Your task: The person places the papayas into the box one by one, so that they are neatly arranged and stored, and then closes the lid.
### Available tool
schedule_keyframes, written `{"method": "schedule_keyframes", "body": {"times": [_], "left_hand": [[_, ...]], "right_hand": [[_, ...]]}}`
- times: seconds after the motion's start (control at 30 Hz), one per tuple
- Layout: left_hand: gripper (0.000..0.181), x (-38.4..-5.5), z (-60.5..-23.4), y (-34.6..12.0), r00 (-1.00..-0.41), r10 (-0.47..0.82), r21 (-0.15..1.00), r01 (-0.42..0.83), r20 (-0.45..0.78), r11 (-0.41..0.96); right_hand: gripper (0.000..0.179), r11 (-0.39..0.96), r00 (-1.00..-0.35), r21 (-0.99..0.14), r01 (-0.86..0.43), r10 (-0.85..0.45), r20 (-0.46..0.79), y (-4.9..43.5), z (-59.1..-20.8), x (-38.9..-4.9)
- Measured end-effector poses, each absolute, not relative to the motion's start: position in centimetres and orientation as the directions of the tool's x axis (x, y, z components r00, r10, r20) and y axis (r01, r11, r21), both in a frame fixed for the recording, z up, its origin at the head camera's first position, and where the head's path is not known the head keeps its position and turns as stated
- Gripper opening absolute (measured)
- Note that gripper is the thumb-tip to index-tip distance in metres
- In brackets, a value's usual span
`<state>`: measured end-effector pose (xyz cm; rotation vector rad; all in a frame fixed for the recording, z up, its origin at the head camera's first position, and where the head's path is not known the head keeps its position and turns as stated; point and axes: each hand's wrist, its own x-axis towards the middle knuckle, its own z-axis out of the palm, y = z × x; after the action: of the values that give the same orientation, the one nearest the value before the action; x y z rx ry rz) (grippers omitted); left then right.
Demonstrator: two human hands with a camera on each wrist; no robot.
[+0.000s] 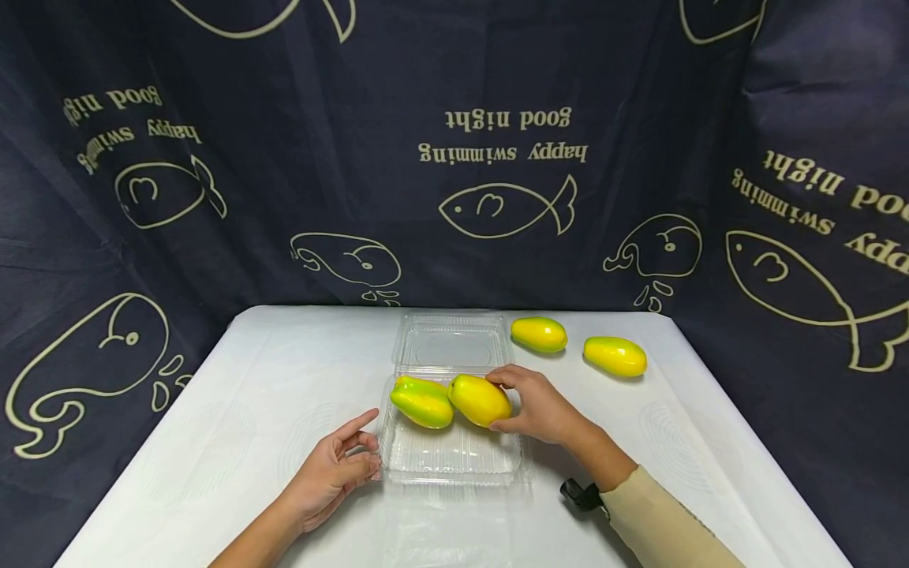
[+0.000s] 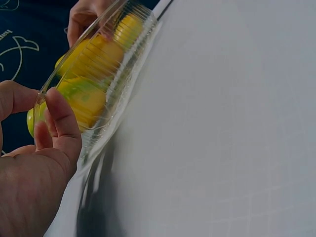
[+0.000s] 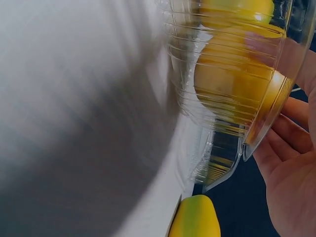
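Note:
A clear plastic clamshell container (image 1: 454, 465) lies with its lid (image 1: 450, 343) folded back, away from the person. Inside its base, toward the hinge, are two glossy yellow fruits shaped like papayas: a greener papaya (image 1: 422, 402) on the left and a yellower papaya (image 1: 480, 400) on the right, touching each other. The right hand (image 1: 536, 406) grips the yellower papaya from its right side, thumb near and fingers far. At the container's left rim, the left hand (image 1: 334, 473) pinches the plastic edge between thumb and fingers, as the left wrist view (image 2: 44, 163) shows.
Two more papayas lie on the white table (image 1: 213, 473) to the right of the lid: one papaya (image 1: 539, 335) beside it, another papaya (image 1: 615, 356) farther right. A dark blue patterned curtain (image 1: 497, 268) hangs behind the table. A black wrist device (image 1: 581, 495) sits at the right sleeve.

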<state>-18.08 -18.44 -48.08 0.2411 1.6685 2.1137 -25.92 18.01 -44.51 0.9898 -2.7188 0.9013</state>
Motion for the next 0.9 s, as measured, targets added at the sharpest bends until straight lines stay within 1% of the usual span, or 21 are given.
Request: {"method": "schedule_keyframes", "body": {"times": [0.17,0.47,0.73,0.9], "left_hand": [[0.091,-18.1,-48.01,-18.38,-0.892,0.432,0.958,-0.226,-0.131,-0.174],[0.091,-18.11,-47.97,-18.39,-0.89,0.434,0.958,-0.23,-0.136,-0.172],[0.09,-18.14,-48.05,-18.41,-0.89,0.435,0.958,-0.229,-0.134,-0.174],[0.09,-18.16,-48.11,-18.41,-0.89,0.437,0.959,-0.223,-0.127,-0.177]], "right_hand": [[0.063,0.612,-0.776,-0.485,-0.625,-0.558,0.295,17.96,-44.32,-25.8],[0.064,0.604,-0.774,-0.498,-0.622,-0.568,0.279,17.86,-44.35,-25.82],[0.064,0.617,-0.769,-0.468,-0.632,-0.572,0.285,17.79,-44.25,-25.84],[0.062,0.618,-0.769,-0.469,-0.631,-0.579,0.27,17.8,-44.11,-25.89]]}}
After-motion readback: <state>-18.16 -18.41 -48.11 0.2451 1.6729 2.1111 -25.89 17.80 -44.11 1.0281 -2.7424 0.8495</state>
